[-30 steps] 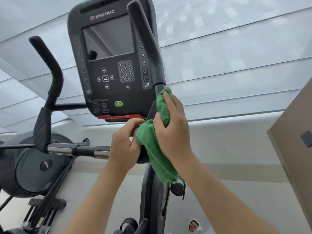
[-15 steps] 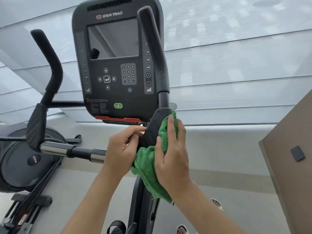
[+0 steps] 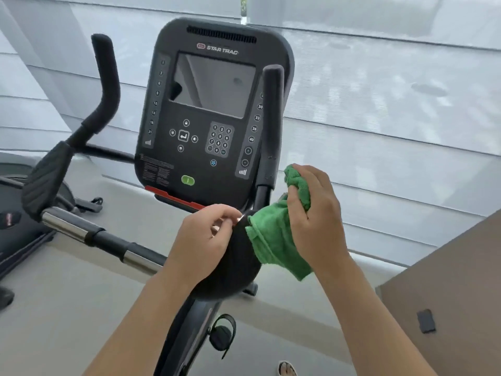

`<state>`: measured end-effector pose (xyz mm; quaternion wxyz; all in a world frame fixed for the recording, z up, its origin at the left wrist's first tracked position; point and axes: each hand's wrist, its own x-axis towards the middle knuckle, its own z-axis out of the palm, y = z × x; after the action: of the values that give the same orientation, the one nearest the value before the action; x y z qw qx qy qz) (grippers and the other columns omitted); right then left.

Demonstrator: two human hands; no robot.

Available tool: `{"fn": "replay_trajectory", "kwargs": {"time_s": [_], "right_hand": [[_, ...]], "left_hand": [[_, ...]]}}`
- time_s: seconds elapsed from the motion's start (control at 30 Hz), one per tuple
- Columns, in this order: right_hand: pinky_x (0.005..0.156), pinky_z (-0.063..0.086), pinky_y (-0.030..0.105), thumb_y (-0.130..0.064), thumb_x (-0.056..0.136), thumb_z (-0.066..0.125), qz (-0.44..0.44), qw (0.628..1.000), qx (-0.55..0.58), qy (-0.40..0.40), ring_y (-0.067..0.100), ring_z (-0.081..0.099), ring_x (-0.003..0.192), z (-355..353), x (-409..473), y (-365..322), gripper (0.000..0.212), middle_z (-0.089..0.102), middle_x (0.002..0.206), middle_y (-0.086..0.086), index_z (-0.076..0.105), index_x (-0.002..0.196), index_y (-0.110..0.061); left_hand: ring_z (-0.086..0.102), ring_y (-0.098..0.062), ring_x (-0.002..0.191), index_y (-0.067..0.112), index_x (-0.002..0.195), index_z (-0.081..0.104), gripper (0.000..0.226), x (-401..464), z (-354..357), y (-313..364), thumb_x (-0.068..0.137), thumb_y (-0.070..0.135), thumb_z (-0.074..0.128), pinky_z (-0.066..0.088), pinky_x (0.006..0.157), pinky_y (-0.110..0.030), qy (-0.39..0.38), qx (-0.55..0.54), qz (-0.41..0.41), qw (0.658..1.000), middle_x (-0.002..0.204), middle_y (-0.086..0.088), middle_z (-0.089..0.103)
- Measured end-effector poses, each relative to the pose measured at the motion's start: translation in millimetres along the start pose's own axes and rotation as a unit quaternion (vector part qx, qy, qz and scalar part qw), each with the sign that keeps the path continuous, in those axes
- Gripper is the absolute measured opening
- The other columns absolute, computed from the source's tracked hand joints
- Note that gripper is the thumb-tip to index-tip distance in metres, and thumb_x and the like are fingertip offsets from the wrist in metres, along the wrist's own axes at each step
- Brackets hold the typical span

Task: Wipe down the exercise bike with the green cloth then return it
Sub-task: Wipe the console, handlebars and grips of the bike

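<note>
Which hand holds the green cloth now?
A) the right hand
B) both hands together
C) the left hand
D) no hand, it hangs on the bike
A: the right hand grips the green cloth, while the left hand rests beside it without touching it.

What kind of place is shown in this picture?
Most likely a gym or fitness room. An exercise bike with a Star Trac console fills the view, part of a second machine stands at the left, and a green cloth is against the bike.
</note>
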<state>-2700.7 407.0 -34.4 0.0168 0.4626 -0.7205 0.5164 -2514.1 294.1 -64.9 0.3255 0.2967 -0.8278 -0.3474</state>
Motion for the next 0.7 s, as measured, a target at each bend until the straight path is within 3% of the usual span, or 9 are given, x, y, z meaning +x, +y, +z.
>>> {"fn": "replay_trajectory", "kwargs": {"time_s": [0.13,0.27,0.6,0.7], "right_hand": [[0.102,0.040,0.011,-0.016,0.104,0.057,-0.038,0.999,0.005,0.008,0.004,0.057,0.120,-20.5,33.4,-4.7,0.031,0.059,0.127,-0.008,0.058,0.135,-0.021],[0.095,0.039,0.008,-0.019,0.102,0.058,-0.093,0.996,-0.009,-0.005,0.005,0.057,0.113,-30.5,77.5,-14.5,0.027,0.058,0.121,-0.009,0.054,0.129,-0.023],[0.088,0.037,0.001,-0.023,0.102,0.059,-0.203,0.977,-0.063,-0.029,0.002,0.055,0.104,-32.1,174.2,-39.2,0.029,0.055,0.130,-0.005,0.053,0.131,-0.019],[0.087,0.043,0.008,-0.026,0.103,0.059,-0.221,0.971,-0.081,-0.049,0.005,0.059,0.103,-23.8,200.8,-47.4,0.030,0.053,0.134,-0.004,0.053,0.132,-0.019]], "left_hand": [[0.070,-0.005,0.095,0.026,0.104,0.077,0.028,24.7,7.8,15.1,0.097,0.003,0.063,0.048,0.076,-0.007,0.037,-0.019,0.015,0.999,0.098,0.019,0.074],[0.071,-0.008,0.092,0.024,0.106,0.076,0.026,48.6,13.1,26.5,0.098,0.004,0.062,0.051,0.076,-0.011,0.062,-0.027,0.025,0.997,0.097,0.018,0.074],[0.070,-0.011,0.089,0.023,0.102,0.077,0.025,93.0,11.8,37.8,0.098,0.003,0.063,0.054,0.072,-0.017,0.136,-0.024,0.052,0.989,0.094,0.017,0.074],[0.070,-0.009,0.084,0.023,0.102,0.077,0.025,98.6,19.5,33.6,0.098,0.002,0.063,0.052,0.069,-0.014,0.153,-0.028,0.051,0.987,0.092,0.017,0.073]]}}
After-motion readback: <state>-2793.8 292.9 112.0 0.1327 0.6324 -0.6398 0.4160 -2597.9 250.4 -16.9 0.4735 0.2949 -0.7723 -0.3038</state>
